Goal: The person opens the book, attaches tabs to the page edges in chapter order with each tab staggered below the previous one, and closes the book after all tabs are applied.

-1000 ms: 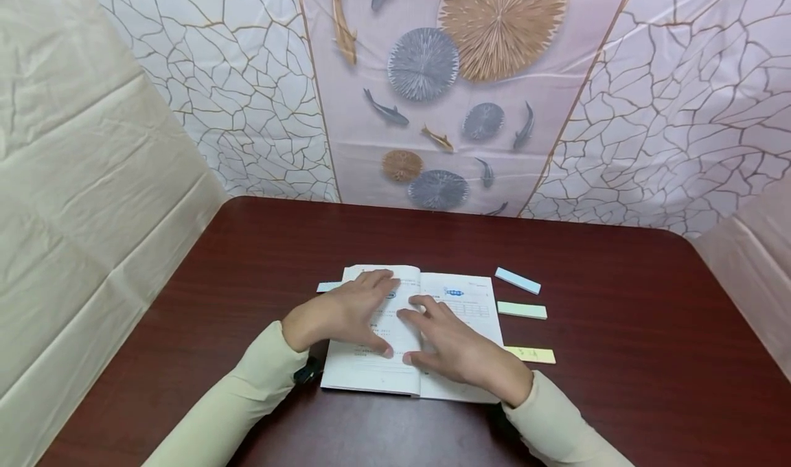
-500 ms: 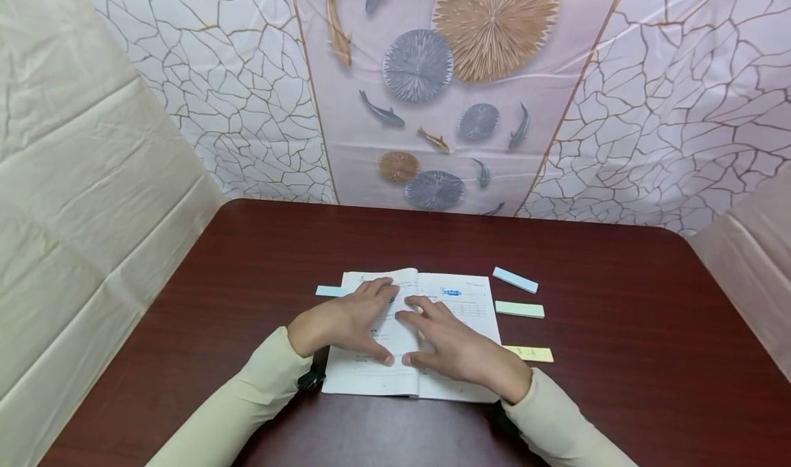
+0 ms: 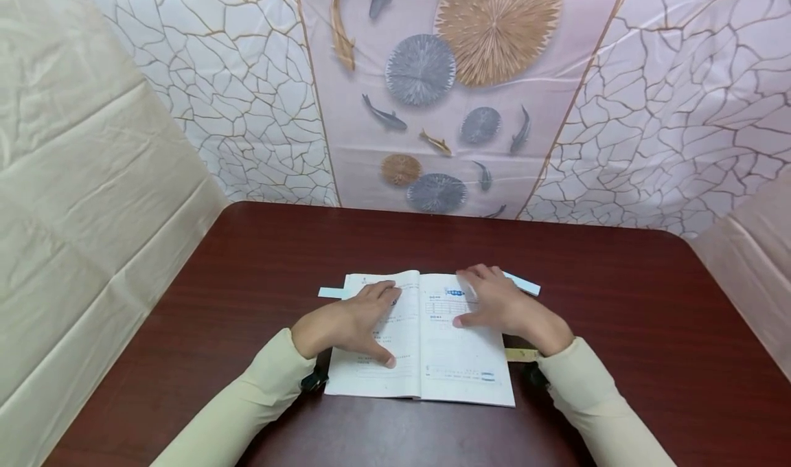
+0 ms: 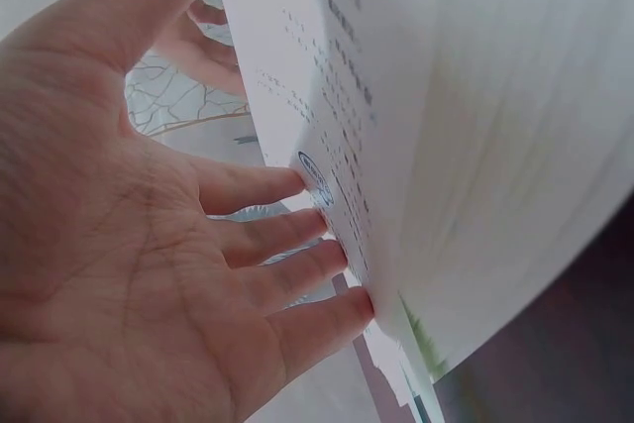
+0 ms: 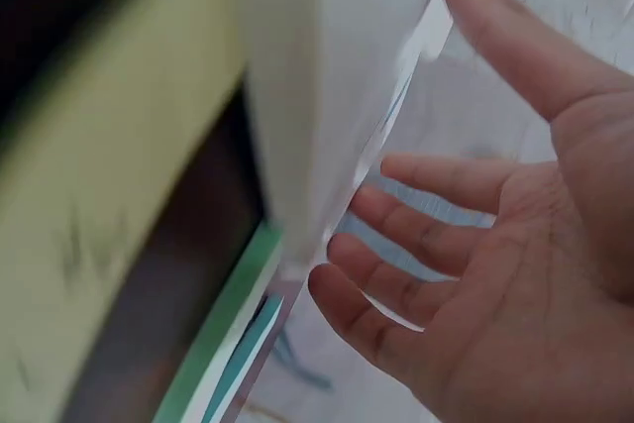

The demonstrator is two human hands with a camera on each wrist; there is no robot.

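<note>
An open book (image 3: pixel 463 354) lies on the table, its pages bearing small print, a table grid and a blue picture. My left hand (image 3: pixel 349 324) rests on the left page with fingers spread; the left wrist view shows the fingertips (image 4: pixel 359 306) at the paper. Over the upper outer part of the right page is my right hand (image 3: pixel 503 305), fingers extended and the thumb near mid-page. Pads of sticky notes lie beside the book: a blue pad (image 3: pixel 525 286) past the right fingers and a yellow pad (image 3: pixel 519 354) partly under the right wrist. The green pad (image 5: pixel 223 319) shows only in the right wrist view.
A light blue strip (image 3: pixel 332 292) sticks out past the book's left edge. The dark red table (image 3: pixel 296 240) reaches back to a patterned cloth (image 3: pixel 426 137), and a cream cloth (image 3: pixel 93 213) hangs at the left.
My right hand has moved right and away from the book's middle to the right page's outer edge, uncovering print and hiding the green pad. The left hand stays on the left page.
</note>
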